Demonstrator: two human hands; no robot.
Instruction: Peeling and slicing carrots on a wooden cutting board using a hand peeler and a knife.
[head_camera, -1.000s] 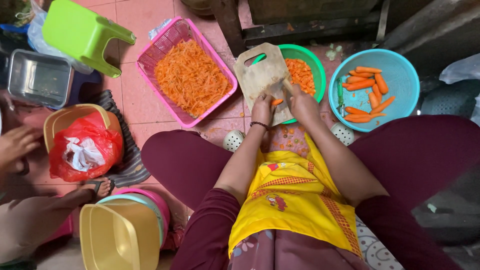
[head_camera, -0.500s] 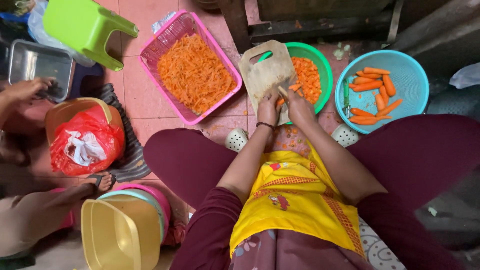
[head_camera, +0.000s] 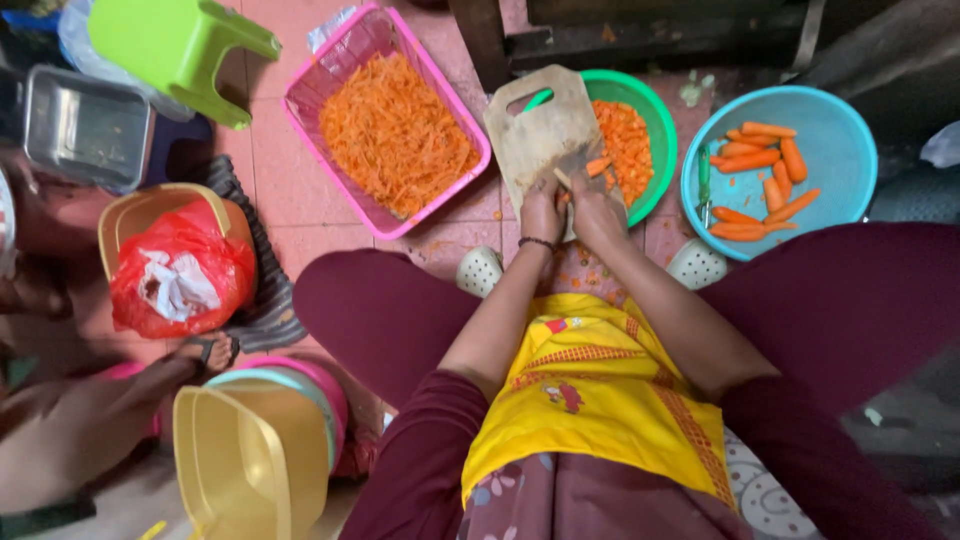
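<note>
Head view: a carrot piece (head_camera: 597, 166) is gripped by the left hand (head_camera: 541, 212) and a knife by the right hand (head_camera: 598, 210) on the cutting board (head_camera: 535, 135), with the green bowl (head_camera: 655, 120) at 2 o'clock.

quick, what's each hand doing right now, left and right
Left hand: closed on a carrot piece on the cutting board.
Right hand: closed; what it grips cannot be told.

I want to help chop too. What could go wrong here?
The left hand and right hand work close together on a carrot piece, so a cut finger seems possible. The wooden cutting board rests partly on the green bowl; it might tip and spill carrot pieces.
</note>
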